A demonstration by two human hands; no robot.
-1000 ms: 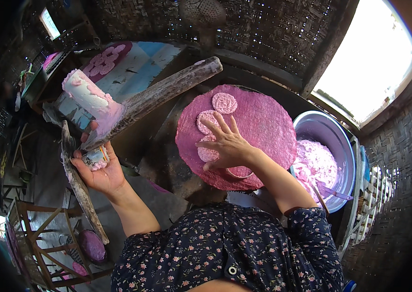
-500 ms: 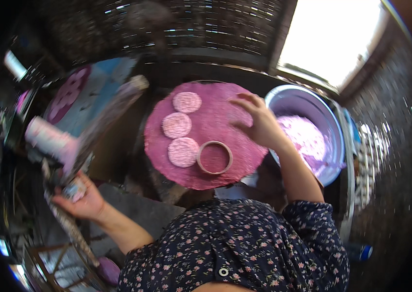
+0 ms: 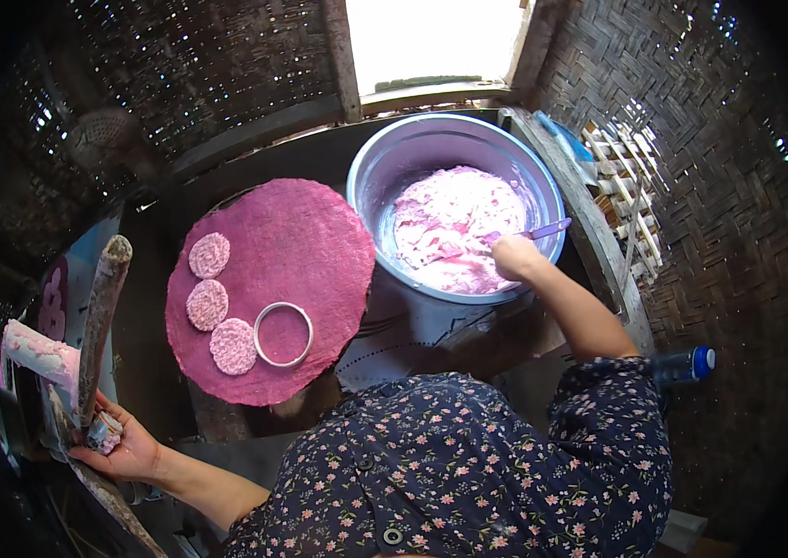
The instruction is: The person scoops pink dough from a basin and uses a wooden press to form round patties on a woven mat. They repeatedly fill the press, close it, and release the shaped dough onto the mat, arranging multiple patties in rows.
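At the lower left, my left hand curls around the dough-smeared end of a pale tube, which passes behind an upright wooden pole. Pink dough shows at the end by my palm. My right hand reaches into a blue basin, closed at a purple utensil; my fingertips are partly hidden. Under it lies soft pink-and-white dough. On a round, magenta cloth-covered board, three round, pink, stringy cakes lie near the left edge. A pale ring rests beside the lowest cake.
Beyond the basin is a bright window in woven walls. A wooden rail runs along the right. Near my right elbow lies a blue-capped bottle. Another wooden stick slants below my left hand.
My right hand has moved from above the board into the basin, onto the purple utensil. The view has swung right, shifting the board leftward. My left hand stays at the tube's end.
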